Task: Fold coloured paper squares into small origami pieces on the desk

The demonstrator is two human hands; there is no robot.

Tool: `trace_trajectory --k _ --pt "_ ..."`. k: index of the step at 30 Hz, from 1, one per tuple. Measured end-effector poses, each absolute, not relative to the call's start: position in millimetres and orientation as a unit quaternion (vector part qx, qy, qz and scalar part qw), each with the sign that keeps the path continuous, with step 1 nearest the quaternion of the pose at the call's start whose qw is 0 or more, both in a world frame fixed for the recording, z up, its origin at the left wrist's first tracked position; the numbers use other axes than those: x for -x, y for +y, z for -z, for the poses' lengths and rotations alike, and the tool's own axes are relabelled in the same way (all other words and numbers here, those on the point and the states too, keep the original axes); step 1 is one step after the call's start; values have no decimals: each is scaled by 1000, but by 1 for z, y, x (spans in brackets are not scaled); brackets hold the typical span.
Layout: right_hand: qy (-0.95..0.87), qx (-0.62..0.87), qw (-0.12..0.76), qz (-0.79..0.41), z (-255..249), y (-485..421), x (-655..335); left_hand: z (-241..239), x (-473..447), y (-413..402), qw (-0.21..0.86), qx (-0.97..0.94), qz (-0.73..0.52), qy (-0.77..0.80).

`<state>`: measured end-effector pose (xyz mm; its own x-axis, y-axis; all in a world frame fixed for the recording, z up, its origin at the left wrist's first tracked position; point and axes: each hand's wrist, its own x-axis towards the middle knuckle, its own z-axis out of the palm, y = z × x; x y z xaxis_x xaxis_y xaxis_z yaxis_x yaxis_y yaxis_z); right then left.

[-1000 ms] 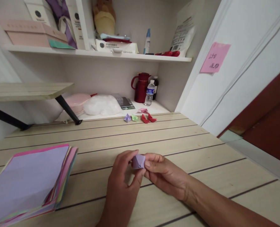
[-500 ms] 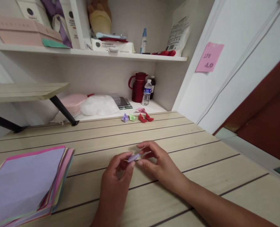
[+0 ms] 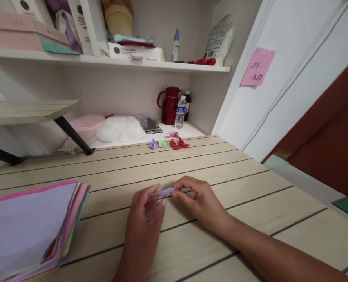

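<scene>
A small folded piece of lilac paper [image 3: 165, 192] is pinched between both hands just above the wooden table [image 3: 250, 188]. My left hand [image 3: 146, 219] grips its left end with thumb and fingers. My right hand [image 3: 197, 197] pinches its right end, the other fingers curled. The paper looks flattened, seen nearly edge-on. A thick stack of coloured paper sheets [image 3: 29, 227], lilac on top, lies at the table's near left.
Several small folded paper shapes, purple [image 3: 153, 144], green [image 3: 162, 143], pink [image 3: 173, 134] and red [image 3: 179, 144], lie at the table's far edge. Behind them stand a red jug [image 3: 169, 105] and a water bottle [image 3: 180, 112]. A pink sticky note [image 3: 258, 66] hangs on the wall.
The lilac piece, held as a puffed shape facing me a second ago, has been turned and flattened between both hands, which moved slightly away from me.
</scene>
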<state>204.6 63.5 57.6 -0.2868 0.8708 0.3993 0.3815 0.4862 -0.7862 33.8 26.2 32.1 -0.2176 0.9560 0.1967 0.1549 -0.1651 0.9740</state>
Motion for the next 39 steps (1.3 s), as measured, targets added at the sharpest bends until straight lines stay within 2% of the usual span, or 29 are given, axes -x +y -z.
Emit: trace_trajectory --k 3,6,13,26,39 --pt "-786 427 390 -219 -57 66 -207 -31 -27 28 173 -591 -549 565" --pt "-813 412 363 -196 -58 65 -206 -35 -25 28 100 -638 -533 547" --pt "-829 386 341 -220 -55 61 -203 -40 -34 24 99 -664 -504 544" --pt "-800 377 390 -256 -59 58 -202 -39 -36 21 83 -657 -499 559" --pt "-808 356 400 -245 -61 55 -202 -38 -42 19 57 -658 -502 558"
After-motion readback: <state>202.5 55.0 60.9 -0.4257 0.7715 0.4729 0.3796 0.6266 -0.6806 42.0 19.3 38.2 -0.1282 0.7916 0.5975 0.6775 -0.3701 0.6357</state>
